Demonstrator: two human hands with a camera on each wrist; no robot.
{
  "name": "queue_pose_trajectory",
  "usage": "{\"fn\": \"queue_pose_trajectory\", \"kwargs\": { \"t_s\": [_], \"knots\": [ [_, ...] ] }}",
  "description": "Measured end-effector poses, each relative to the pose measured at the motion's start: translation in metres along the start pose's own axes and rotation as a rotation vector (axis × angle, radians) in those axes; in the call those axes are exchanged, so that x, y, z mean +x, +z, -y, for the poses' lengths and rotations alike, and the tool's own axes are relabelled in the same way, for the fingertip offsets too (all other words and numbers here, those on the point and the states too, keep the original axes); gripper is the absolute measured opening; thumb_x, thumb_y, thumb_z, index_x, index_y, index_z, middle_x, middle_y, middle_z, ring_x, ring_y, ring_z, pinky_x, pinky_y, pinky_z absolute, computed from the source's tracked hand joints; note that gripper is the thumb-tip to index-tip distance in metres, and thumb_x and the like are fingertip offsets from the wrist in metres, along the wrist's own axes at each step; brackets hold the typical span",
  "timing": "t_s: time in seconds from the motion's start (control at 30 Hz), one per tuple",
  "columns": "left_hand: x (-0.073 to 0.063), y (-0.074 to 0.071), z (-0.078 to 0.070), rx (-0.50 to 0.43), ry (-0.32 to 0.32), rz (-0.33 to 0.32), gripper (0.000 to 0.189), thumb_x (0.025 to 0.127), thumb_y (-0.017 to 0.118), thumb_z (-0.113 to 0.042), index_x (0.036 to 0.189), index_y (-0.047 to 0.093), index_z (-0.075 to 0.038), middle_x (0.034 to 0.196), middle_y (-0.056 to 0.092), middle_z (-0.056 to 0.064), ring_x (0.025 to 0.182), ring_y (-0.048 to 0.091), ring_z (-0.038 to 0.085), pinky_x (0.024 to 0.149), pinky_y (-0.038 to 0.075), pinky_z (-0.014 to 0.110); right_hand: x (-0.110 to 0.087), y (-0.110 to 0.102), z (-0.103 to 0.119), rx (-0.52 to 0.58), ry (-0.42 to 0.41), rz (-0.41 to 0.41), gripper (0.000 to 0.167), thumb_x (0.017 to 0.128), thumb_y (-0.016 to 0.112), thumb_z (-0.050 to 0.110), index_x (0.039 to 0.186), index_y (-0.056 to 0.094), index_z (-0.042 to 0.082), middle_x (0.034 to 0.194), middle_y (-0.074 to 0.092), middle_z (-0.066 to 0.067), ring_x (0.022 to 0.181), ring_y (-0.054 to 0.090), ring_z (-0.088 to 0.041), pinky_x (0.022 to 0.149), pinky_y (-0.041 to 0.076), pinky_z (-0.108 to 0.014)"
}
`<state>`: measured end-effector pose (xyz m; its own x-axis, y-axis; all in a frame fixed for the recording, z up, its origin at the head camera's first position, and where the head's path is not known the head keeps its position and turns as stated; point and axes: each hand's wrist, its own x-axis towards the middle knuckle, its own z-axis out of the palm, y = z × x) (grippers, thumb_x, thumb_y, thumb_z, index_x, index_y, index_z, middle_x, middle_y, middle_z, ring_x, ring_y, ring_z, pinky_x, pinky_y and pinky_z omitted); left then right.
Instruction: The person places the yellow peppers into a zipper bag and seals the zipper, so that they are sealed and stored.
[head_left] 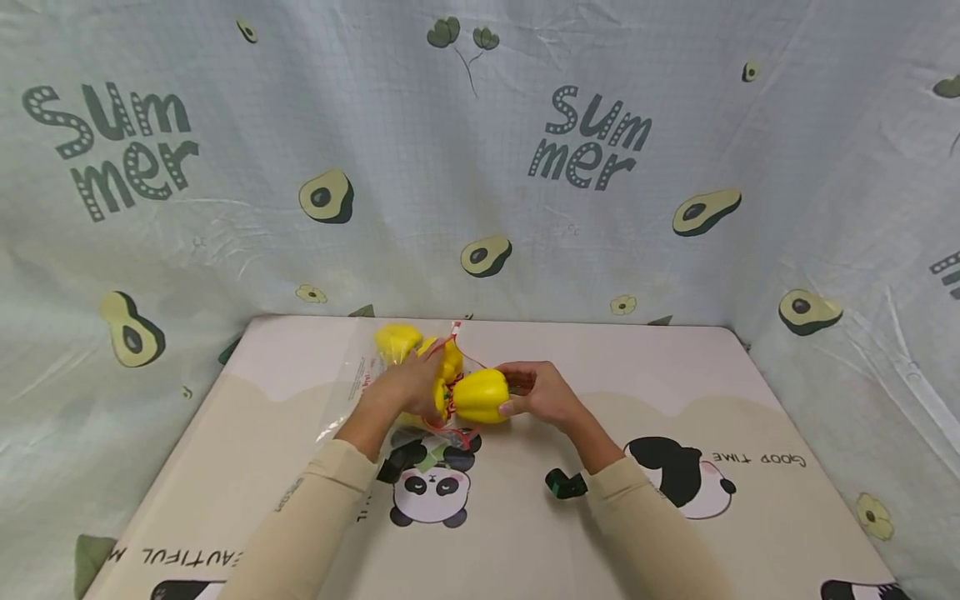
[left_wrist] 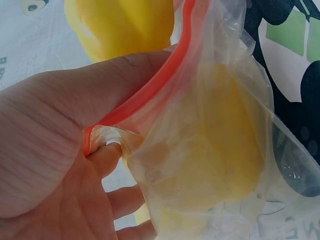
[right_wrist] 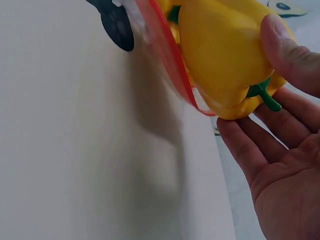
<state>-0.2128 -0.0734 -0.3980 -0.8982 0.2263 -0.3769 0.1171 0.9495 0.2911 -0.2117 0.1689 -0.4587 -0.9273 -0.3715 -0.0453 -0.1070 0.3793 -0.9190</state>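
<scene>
My left hand (head_left: 415, 385) holds a clear plastic zip bag (left_wrist: 200, 145) by its mouth. In the left wrist view the red zip strip (left_wrist: 152, 92) runs between the thumb and the fingers. Several yellow bell peppers, one of them at the far end (head_left: 397, 340), show through the film. My right hand (head_left: 549, 394) grips another yellow bell pepper (head_left: 482, 397) at the bag's mouth, thumb on one side and fingertips on the other. Its green stem (right_wrist: 265, 95) points toward the right palm in the right wrist view, and the red-edged opening (right_wrist: 172, 55) lies along its far side.
The table (head_left: 525, 533) has a pale cover printed with pandas and lettering. Behind it hangs a curtain (head_left: 420, 150) with avocado prints, which also runs down both sides. A dark wrist mount (head_left: 566, 483) sits near the right sleeve.
</scene>
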Motion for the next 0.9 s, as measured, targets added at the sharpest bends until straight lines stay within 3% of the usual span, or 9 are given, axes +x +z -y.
{"fn": "queue_pose_trajectory", "kwargs": {
  "t_s": [0.3, 0.43, 0.6, 0.9],
  "knots": [
    [0.001, 0.0, -0.002, -0.002, 0.032, 0.022, 0.118, 0.075, 0.093, -0.023, 0.167, 0.02, -0.013, 0.172, 0.029, 0.016, 0.161, 0.02, 0.046, 0.126, 0.028, 0.066, 0.005, 0.012, -0.005, 0.094, -0.029, 0.041, 0.059, 0.087, 0.08, 0.007, 0.142, 0.058, 0.0, 0.144, 0.063, -0.019, 0.135, 0.06, -0.038, 0.116, 0.049, -0.051],
    [-0.001, 0.001, -0.002, -0.006, 0.03, 0.013, 0.115, 0.074, 0.093, -0.022, 0.166, 0.024, -0.012, 0.171, 0.032, 0.017, 0.156, 0.029, 0.048, 0.124, 0.032, 0.066, 0.006, 0.017, -0.007, 0.104, -0.049, 0.06, 0.06, 0.089, 0.077, 0.009, 0.144, 0.055, 0.0, 0.145, 0.061, -0.019, 0.132, 0.06, -0.037, 0.12, 0.046, -0.052],
    [-0.003, 0.002, -0.002, -0.007, 0.045, -0.001, 0.107, 0.074, 0.094, -0.022, 0.162, 0.033, -0.012, 0.171, 0.033, 0.012, 0.152, 0.036, 0.045, 0.123, 0.035, 0.065, 0.008, 0.021, -0.011, 0.111, -0.035, 0.042, 0.059, 0.091, 0.075, 0.014, 0.144, 0.052, 0.003, 0.147, 0.058, -0.018, 0.136, 0.057, -0.037, 0.121, 0.043, -0.054],
    [-0.004, 0.001, -0.002, 0.013, 0.058, -0.011, 0.105, 0.074, 0.094, -0.02, 0.161, 0.035, -0.011, 0.173, 0.031, 0.009, 0.159, 0.026, 0.043, 0.127, 0.027, 0.066, 0.011, 0.026, -0.005, 0.056, -0.046, 0.049, 0.06, 0.087, 0.079, 0.011, 0.142, 0.055, 0.007, 0.146, 0.059, -0.015, 0.134, 0.059, -0.038, 0.117, 0.048, -0.055]
  ]
}}
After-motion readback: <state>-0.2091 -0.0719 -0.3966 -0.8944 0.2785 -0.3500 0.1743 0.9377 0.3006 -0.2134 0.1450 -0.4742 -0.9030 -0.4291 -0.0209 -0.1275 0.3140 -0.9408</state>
